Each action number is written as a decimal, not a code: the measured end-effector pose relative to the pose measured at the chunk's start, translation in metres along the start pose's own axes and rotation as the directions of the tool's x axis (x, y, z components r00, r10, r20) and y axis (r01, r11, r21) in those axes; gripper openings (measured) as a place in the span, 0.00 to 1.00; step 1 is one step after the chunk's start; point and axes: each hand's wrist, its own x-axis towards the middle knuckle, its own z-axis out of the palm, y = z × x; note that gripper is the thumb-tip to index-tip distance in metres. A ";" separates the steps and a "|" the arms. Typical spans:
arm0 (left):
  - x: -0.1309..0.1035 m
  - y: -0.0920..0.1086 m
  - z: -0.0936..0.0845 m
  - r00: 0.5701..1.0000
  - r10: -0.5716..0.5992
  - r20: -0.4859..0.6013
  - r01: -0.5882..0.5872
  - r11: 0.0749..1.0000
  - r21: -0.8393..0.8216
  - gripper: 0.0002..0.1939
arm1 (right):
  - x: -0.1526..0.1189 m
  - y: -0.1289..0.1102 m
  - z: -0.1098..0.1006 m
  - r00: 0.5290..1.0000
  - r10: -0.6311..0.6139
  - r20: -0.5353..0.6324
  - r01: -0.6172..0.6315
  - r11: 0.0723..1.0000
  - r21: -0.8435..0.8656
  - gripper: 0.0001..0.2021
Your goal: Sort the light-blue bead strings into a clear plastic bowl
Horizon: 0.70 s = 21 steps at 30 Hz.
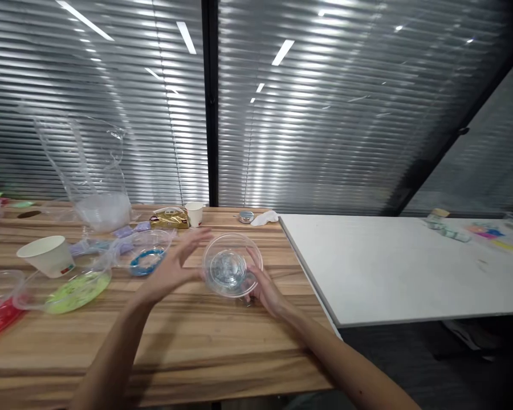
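Observation:
A clear round plastic bowl is above the wooden table, in front of me, its open side turned partly toward me. My right hand grips its right side, thumb over the rim and the other fingers partly hidden behind the clear wall. To the left of the bowl, my left hand has its thumb and fingers spread; the thumb tip is close to the rim, and I cannot tell whether it touches. Just past my left hand stands a clear bowl with a blue ring-shaped substance in it.
A paper cup tilts among clear bowls with yellow-green material and red material. Behind stand a big clear bag, a gold packet, a small cup, a tin and tissue. A white table adjoins on the right.

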 end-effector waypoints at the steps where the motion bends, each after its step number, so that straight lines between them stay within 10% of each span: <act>1: 0.014 -0.004 -0.005 0.983 -0.049 -0.174 0.017 0.984 -0.180 0.24 | 0.001 0.001 -0.001 1.000 0.008 -0.003 -0.008 1.000 0.010 0.38; 3: 0.043 -0.014 -0.012 0.846 -0.243 -0.475 -0.027 0.870 -0.492 0.14 | 0.003 0.004 -0.004 1.000 0.006 -0.008 -0.006 1.000 0.015 0.38; 5: 0.065 -0.026 -0.013 0.774 -0.430 -0.465 0.063 0.783 -0.619 0.10 | 0.004 0.006 -0.008 1.000 -0.012 -0.019 0.012 1.000 0.011 0.38; 14: 0.015 -0.061 0.011 0.857 -0.487 0.166 0.465 0.596 -0.654 0.26 | 0.005 0.015 -0.011 1.000 -0.022 0.010 0.023 0.994 -0.103 0.38; 21: -0.003 -0.052 0.001 0.836 -0.435 0.333 0.548 0.654 -0.522 0.33 | 0.001 0.017 -0.010 0.997 0.034 0.064 -0.027 0.994 -0.105 0.38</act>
